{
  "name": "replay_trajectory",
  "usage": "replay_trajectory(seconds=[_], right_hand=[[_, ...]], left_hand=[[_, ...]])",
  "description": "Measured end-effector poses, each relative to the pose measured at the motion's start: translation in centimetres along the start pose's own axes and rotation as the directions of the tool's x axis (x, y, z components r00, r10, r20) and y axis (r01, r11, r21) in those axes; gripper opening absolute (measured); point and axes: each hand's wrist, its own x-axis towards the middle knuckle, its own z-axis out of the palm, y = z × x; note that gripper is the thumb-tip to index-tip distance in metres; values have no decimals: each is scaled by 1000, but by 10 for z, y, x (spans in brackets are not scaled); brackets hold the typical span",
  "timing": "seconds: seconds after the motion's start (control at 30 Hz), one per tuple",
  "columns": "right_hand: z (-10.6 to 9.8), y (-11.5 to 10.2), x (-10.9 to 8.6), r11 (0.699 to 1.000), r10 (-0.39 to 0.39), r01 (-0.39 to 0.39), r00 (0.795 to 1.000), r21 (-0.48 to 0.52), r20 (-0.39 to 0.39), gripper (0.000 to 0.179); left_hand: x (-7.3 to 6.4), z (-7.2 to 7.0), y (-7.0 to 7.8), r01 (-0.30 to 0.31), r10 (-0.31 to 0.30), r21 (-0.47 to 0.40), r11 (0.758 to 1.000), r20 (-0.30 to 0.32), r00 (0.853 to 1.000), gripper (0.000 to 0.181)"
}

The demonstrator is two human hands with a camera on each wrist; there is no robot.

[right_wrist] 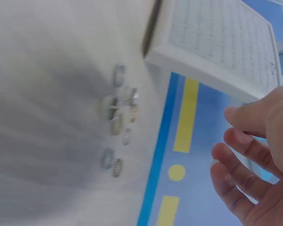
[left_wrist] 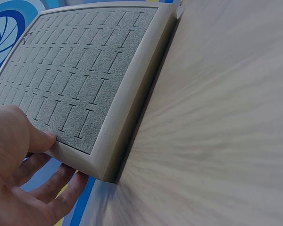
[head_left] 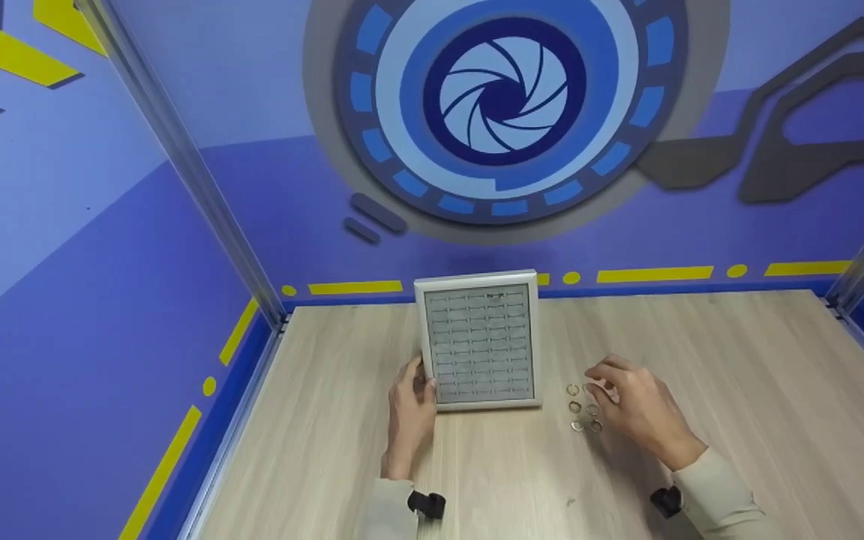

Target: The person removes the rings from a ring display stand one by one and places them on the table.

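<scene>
A white-framed ring display tray (head_left: 483, 341) stands upright on the table, its grey slotted pad facing me. One ring (head_left: 495, 297) sits in a top slot. My left hand (head_left: 411, 411) grips the tray's lower left edge; in the left wrist view the thumb (left_wrist: 43, 140) lies on the front of the frame with the fingers behind it. Several loose rings (head_left: 575, 407), gold and silver, lie on the table right of the tray. Just beside and above them hovers my right hand (head_left: 638, 405), fingers loosely bent. Nothing shows between its thumb and fingertips in the right wrist view.
The wooden table (head_left: 762, 375) meets a blue and purple printed back wall (head_left: 267, 217) right behind the tray. A metal post (head_left: 199, 180) rises at the left corner. Dark bands (head_left: 427, 505) circle both wrists.
</scene>
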Motion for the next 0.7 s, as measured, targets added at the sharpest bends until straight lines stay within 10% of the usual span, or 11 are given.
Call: replay_trajectory(seconds=[0.7], right_hand=[[13,-43,82,972,-193,217,957,92,-215,21]], left_hand=[[2,-1,-3,-16,15,25,1000,1,1000,51]])
